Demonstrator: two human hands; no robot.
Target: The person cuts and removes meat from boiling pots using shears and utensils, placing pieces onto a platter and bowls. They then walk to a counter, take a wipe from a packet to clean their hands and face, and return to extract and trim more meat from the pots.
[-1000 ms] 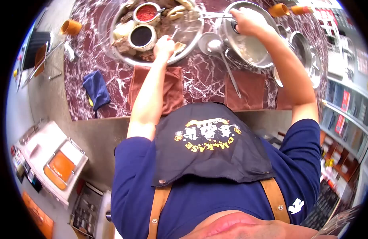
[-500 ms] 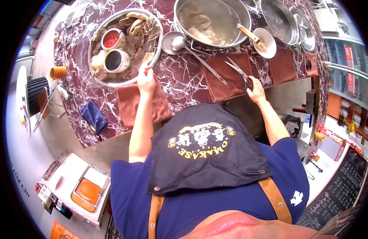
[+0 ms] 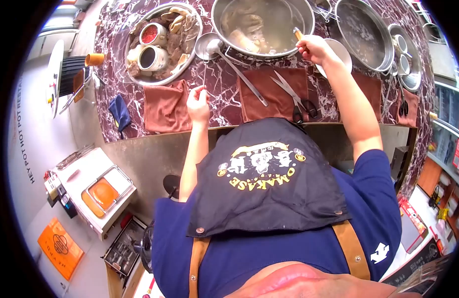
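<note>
My right hand [image 3: 316, 48] is closed around the wooden handle [image 3: 297, 34] of a utensil at the right rim of the large pot [image 3: 224, 43]; its working end is hidden. A white bowl [image 3: 342, 55] is partly behind my wrist. In the pot, pale meat pieces [image 3: 244, 40] sit in cloudy liquid. My left hand [image 3: 198, 102] pinches a thin metal rod [image 3: 205, 77] pointing up toward a small metal dish [image 3: 201, 48]. Scissors [image 3: 294, 97] lie with blades apart on a brown cloth [image 3: 256, 102], touched by neither hand.
At left, a round metal tray [image 3: 193, 59] holds dark meat, a cup of red chopped sauce [image 3: 151, 34] and a cup of dark sauce [image 3: 152, 58]. A ladle [image 3: 244, 74] leans by the pot. At right are a second pot [image 3: 363, 37] and cups [image 3: 403, 64].
My right hand has let go of the scissors, moved up, and taken the wooden handle. My left hand has drawn away from the meat tray, toward me and right. The view has shifted.
</note>
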